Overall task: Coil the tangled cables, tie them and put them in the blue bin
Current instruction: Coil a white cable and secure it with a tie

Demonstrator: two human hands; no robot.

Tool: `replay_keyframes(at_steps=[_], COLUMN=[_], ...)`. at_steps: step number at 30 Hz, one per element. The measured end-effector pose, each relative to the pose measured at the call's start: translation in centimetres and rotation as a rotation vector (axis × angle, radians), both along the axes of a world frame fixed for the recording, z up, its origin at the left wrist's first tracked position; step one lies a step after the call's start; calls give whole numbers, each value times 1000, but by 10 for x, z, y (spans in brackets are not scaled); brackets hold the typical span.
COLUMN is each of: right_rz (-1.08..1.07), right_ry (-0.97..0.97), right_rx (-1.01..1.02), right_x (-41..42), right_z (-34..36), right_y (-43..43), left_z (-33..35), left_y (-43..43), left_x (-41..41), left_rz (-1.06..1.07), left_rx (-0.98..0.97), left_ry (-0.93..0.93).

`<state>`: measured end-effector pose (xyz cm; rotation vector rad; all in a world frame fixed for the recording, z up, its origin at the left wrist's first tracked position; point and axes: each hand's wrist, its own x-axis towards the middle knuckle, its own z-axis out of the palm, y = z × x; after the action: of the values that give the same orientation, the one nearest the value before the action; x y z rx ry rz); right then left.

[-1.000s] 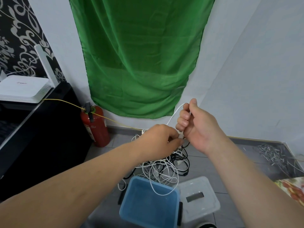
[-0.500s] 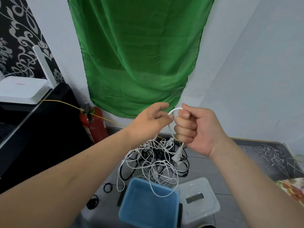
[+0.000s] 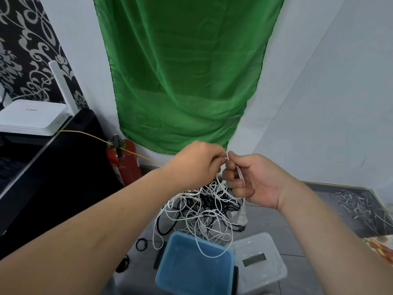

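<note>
Your left fingers (image 3: 220, 156) are pinching the white cable (image 3: 239, 175) right against your right thumb. Your right fingers (image 3: 235, 180) are curling tight round the turns you are gathering in that fist. Half a second ago those left fingers were stretched out, only reaching for the top of the loop; now they are closing on it to lay another turn into the coil. Your left hand (image 3: 197, 165) is sitting level with your right hand (image 3: 255, 184), whereas a second ago it was lower, down by the heap. The right hand is showing more of its palm to you than before, and the cable's plug (image 3: 242, 218) is dangling just beneath it. Below your hands, white cable is trailing down into the tangle (image 3: 197, 209) on the floor (image 3: 297, 231). One white loop is lying over the rim of the blue bin (image 3: 191, 271), which is standing open beside its clear lid (image 3: 261, 260). By my reading the coiling is only starting: most of the cable is lying unsorted and nothing is tied.
</note>
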<state>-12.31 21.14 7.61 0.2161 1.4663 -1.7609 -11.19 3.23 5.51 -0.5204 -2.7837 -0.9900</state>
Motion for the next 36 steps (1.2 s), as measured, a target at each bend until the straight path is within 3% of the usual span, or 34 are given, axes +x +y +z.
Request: replay_keyframes(at_steps=[7,10,14,19,27,33,36], right_rz=[-136,-138,-136,-281,-730,-901,-895], right_ry=[320,317,225,157,101,149,275], right_rx=[-76,-125,-171,-244,-409,-455,-294], right_x=[2,4,3,-1,-17,-28,-31], right_z=[-2,-2,0,10,11,11,3], right_y=[-9,-13,-16,-13,6,22,22], left_z=[8,10,0,-7,-45,-55,-47], left_y=[5,4,3,-10,-27,-10,7], left_x=[3,3,2,3,1,8,21], left_rz=[208,219,173,-11,-18,-115,-195], left_rx=[357,496,508,284,-95,-451,-506], left_ry=[-122,-176,-130,93,-358,-457,-466])
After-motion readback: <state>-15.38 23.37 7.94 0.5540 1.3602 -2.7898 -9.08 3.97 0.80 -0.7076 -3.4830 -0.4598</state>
